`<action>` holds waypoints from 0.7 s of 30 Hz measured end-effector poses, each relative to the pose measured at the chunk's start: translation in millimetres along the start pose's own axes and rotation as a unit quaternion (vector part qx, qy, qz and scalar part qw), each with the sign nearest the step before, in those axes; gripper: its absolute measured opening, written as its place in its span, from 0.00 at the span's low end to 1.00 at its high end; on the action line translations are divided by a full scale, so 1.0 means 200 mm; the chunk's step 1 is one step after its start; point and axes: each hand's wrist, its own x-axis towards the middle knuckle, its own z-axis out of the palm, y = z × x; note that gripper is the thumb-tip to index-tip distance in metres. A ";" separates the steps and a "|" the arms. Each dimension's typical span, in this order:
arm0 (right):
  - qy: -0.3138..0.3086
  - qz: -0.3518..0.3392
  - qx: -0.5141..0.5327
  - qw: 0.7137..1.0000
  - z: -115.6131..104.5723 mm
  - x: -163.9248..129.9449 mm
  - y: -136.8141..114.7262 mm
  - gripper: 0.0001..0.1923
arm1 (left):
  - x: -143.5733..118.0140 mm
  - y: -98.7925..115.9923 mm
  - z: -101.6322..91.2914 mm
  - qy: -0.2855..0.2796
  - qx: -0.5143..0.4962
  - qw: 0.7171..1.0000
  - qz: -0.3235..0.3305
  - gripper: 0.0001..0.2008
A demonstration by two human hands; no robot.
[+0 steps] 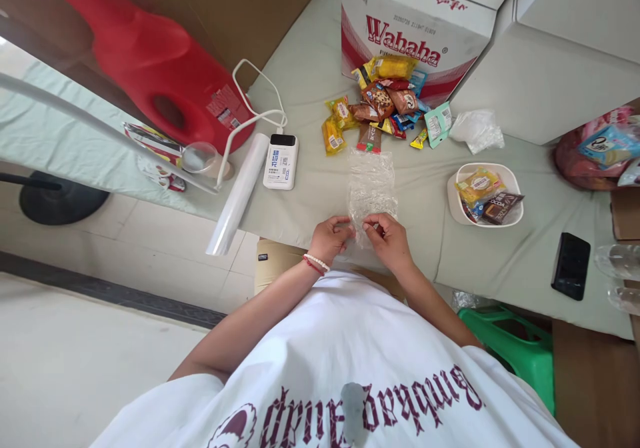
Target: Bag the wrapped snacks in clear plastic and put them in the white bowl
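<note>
Both hands are pinching the near end of a clear plastic bag (371, 191). The left hand (330, 239) and the right hand (390, 238) are each pressing fingertips together on the thin plastic, close side by side. The bag is lying flat by the near edge of the table (310, 195), and it is looking empty, so nothing seems packed yet. A big Wahaha box (415, 31) is sitting at the far edge. A pile of snack packets (380, 105) is waiting in front of it, well apart from the bag. A white bowl (487, 198) holding a few snacks is sitting to the right.
</note>
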 end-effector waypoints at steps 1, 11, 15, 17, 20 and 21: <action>-0.008 0.005 -0.008 1.000 0.02 0.02 0.00 0.10 | -0.01 0.00 0.00 -0.006 0.002 1.000 0.002 0.22; -0.061 0.051 -0.043 0.996 0.11 0.13 0.05 0.08 | -0.02 0.00 0.01 -0.017 0.012 1.000 0.020 0.14; -0.041 0.038 -0.041 0.998 0.10 0.11 0.05 0.08 | 0.02 0.05 0.01 0.035 -0.022 0.999 0.030 0.11; -0.033 0.024 -0.052 0.998 0.10 0.10 0.04 0.07 | 0.04 0.08 0.02 0.052 -0.034 0.997 0.042 0.11; -0.020 0.000 -0.077 0.997 0.09 0.08 0.02 0.07 | 0.06 0.10 0.02 0.042 -0.040 0.998 0.033 0.09; -0.016 -0.006 -0.083 0.996 0.08 0.07 0.01 0.07 | 0.06 0.11 0.02 0.034 -0.042 0.998 0.027 0.07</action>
